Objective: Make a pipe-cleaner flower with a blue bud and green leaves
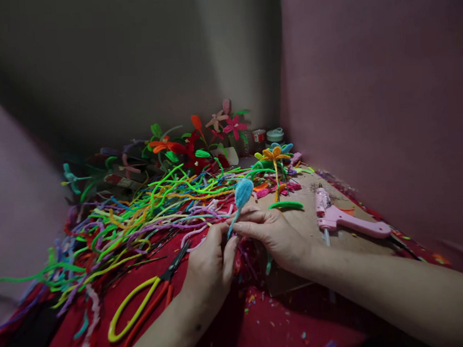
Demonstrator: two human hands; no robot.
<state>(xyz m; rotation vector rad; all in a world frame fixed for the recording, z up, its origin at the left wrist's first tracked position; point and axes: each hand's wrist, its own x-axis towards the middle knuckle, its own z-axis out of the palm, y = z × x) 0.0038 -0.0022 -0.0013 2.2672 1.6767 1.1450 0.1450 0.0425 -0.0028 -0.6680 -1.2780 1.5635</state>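
Note:
Between my two hands stands a light blue pipe-cleaner bud (243,192) on a thin blue stem. My left hand (211,255) is closed, thumb and fingers pinching the lower stem. From the other side, my right hand (281,237) pinches the same stem a little higher, its thumb and forefinger pressed together. The stem's lower end is hidden by the fingers. Scissors (165,282) with yellow and red handles lie beside my left hand. A pink hot glue gun (337,218) lies on a cardboard sheet (305,236) to the right of my right hand.
Loose coloured pipe cleaners (141,212) cover the left and middle of the red cloth (259,324). Finished pipe-cleaner flowers (235,125) stand at the back, near a teal-lidded jar (275,136). An orange flower (274,154) rises behind my right hand. Walls close in on the back and right.

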